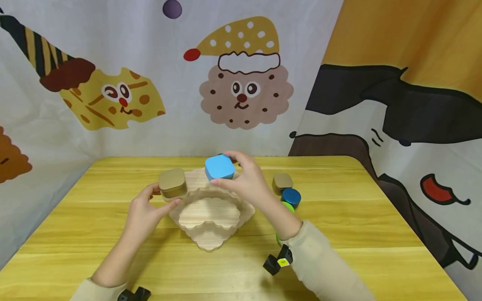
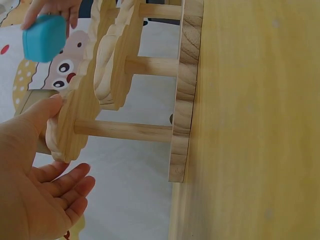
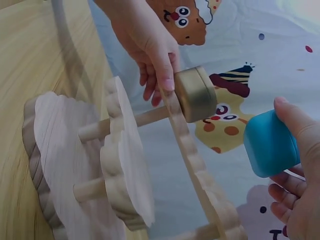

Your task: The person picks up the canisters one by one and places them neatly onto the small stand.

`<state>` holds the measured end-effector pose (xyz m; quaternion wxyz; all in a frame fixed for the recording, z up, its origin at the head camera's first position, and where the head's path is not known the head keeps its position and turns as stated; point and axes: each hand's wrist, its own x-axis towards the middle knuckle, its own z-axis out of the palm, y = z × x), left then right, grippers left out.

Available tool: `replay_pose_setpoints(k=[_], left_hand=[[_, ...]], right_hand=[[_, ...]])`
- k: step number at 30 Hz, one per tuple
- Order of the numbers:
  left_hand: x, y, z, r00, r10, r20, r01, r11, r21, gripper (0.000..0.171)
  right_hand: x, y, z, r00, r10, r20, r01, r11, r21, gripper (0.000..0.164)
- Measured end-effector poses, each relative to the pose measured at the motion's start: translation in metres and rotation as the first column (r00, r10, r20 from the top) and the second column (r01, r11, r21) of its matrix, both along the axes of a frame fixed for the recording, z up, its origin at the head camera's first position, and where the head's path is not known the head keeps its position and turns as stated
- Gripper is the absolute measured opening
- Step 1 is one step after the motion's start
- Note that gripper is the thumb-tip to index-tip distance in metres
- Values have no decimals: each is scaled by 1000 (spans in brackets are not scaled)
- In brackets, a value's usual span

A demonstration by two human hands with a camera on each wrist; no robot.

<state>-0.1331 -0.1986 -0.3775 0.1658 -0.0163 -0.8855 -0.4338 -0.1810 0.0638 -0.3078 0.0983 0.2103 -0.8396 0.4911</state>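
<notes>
My right hand point(image 1: 248, 179) pinches a small light-blue tin point(image 1: 219, 168) with rounded corners, between thumb and fingers. It is held up over the back of a tiered wooden stand point(image 1: 208, 213) with scalloped edges. In the right wrist view, a gap shows between the blue tin point(image 3: 270, 145) and the stand's top tier point(image 3: 192, 160). A gold tin point(image 1: 173, 183) sits on the left end of that tier. Beside it, my left hand point(image 1: 144, 213) holds the tier's end between thumb and index finger; its other fingers are loosely bent in the left wrist view.
Right of the stand, a second gold tin point(image 1: 282, 183), a dark blue round tin point(image 1: 291, 197) and green items point(image 1: 288, 206) stand on the wooden table point(image 1: 350, 217), the green ones partly behind my right forearm. A cartoon-printed cloth point(image 1: 150, 50) hangs behind the table.
</notes>
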Motion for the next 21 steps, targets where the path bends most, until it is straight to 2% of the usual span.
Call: replay_pose_setpoints(k=[10, 21], left_hand=[[2, 0, 4, 1000, -2, 7, 2, 1000, 5, 67], [2, 0, 0, 1000, -7, -3, 7, 1000, -4, 67]], right_hand=[[-11, -24, -4, 999, 45, 11, -45, 999, -9, 75], [-15, -41, -9, 997, 56, 46, -57, 998, 11, 76]])
